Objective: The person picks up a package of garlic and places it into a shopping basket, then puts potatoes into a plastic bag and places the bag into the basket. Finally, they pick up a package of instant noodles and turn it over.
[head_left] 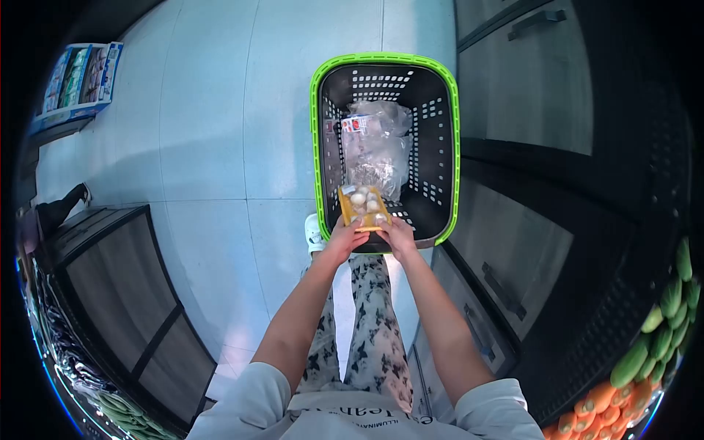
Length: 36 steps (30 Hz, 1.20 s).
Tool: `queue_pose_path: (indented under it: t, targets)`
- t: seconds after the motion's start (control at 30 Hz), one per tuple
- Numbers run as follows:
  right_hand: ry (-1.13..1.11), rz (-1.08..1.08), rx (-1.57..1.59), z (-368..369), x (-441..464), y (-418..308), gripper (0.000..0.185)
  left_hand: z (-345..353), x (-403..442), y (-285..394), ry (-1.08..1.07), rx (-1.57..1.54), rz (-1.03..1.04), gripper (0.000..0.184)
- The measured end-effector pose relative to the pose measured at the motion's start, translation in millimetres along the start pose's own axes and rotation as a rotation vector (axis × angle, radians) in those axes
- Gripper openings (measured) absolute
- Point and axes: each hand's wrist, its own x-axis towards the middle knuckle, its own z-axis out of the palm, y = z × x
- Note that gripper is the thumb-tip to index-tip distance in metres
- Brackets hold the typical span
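Observation:
Both my hands hold a yellow tray of white mushrooms [364, 207] under clear wrap, over the near end of a black basket with a green rim [317, 139]. My left hand [345, 238] grips the tray's near left corner. On the near right corner, the fingers of my right hand [398, 236] are closed. Inside the basket, beyond the tray, lie clear plastic bags [378, 150], one with a red and white label. What the bags contain is hard to make out.
Dark cabinets with drawers [528, 81] line the right side, with cucumbers [632, 359] and carrots [601, 411] at lower right. A dark cabinet [125, 286] stands at left. A box of packets [77, 81] is at upper left. Another person's leg [62, 209] shows at far left.

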Motion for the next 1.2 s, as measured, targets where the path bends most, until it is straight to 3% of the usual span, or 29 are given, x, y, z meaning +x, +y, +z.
queue_pose_path:
  t: [0.17,0.23,0.3,0.37,0.47,0.5,0.57,0.6,0.67,0.7,0.73,0.8,0.83,0.9,0.93,1.03,1.1,1.17,1.2]
  targets:
    - [-0.114,-0.037,0.112,0,98,-4,0.029,7,57,7,0.175,0.275,0.164,0.048]
    - [-0.114,0.01,0.216,3,127,-8,0.027,-2,83,-8,0.316,0.657,0.36,0.049]
    - [-0.049,0.011,0.21,5,151,-8,0.03,-9,80,-19,0.227,0.661,0.504,0.043]
    - [0.041,0.013,0.122,13,155,-19,0.034,-12,64,-18,0.187,0.716,0.695,0.039]
    - [-0.033,-0.048,0.157,12,175,-18,0.044,-20,43,-19,0.224,0.803,1.038,0.037]
    - [-0.059,-0.083,0.176,14,178,-20,0.047,-22,37,-18,0.264,0.79,1.02,0.037]
    - [0.097,-0.07,0.083,16,181,-21,0.062,-28,25,-18,0.348,0.761,0.974,0.036]
    - [0.166,-0.025,-0.033,13,183,-22,0.065,-34,25,-15,0.387,0.946,1.121,0.041]
    - [0.224,0.027,-0.211,8,180,-22,0.069,-38,27,-10,0.619,0.957,1.15,0.046]
    - [0.238,-0.054,-0.29,2,182,-15,0.068,-38,28,-4,0.737,0.955,1.164,0.049]
    - [0.251,-0.136,-0.373,-4,182,-7,0.067,-40,30,0,0.767,0.891,1.002,0.057]
    - [0.305,-0.397,-0.642,-10,158,-10,0.058,-49,43,4,0.496,0.507,0.779,0.059]
    - [0.223,-0.47,-0.609,-14,136,-29,0.056,-54,50,4,0.359,0.318,0.664,0.06]
    - [0.174,-0.659,-0.463,-20,88,-73,0.044,-63,58,9,0.338,0.376,0.712,0.059]
    - [0.335,-0.974,-0.694,-38,86,-87,0.043,-63,60,15,0.306,0.336,0.702,0.058]
    - [0.754,-1.303,-1.08,-72,76,-134,0.046,-66,68,33,0.28,0.336,0.637,0.061]
    - [0.815,-1.127,-0.968,-93,103,-136,0.049,-64,72,43,0.365,0.44,0.565,0.063]
    - [0.378,-0.609,-0.681,-99,102,-140,0.048,-66,72,48,0.316,0.428,0.555,0.056]
    - [0.437,-0.772,-0.623,-99,109,-130,0.043,-64,68,52,0.295,0.415,0.57,0.055]
